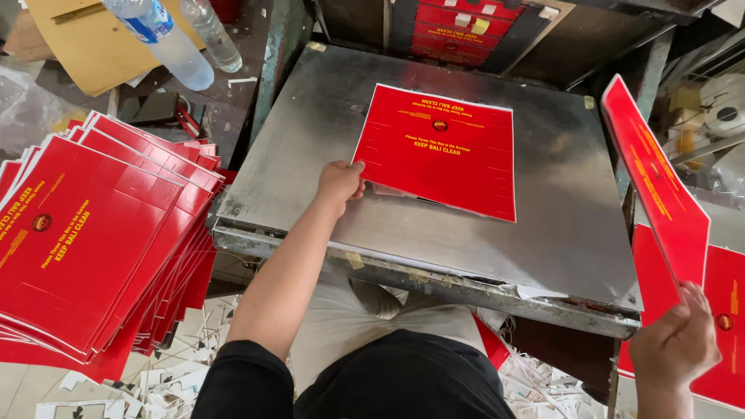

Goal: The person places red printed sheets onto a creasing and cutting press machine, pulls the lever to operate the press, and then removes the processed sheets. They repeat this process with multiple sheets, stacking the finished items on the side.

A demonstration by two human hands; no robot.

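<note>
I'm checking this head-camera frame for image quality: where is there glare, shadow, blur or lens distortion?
Head view: soft glare and smeared reflections on the metal plate; the red sheet under the left hand is sharp; the tilted sheet in the right hand looks slightly soft; the recess behind the plate lies in shadow; wide-angle stretching shows at the edges, on the stack of red sheets.

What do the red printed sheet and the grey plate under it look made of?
Flat red printed sheet: apparently glossy coated cardboard; it reflects light, and white edges show. Grey press plate: seemingly bare metal, with a dull scuffed sheen. Left hand touches the sheet's corner.
</note>
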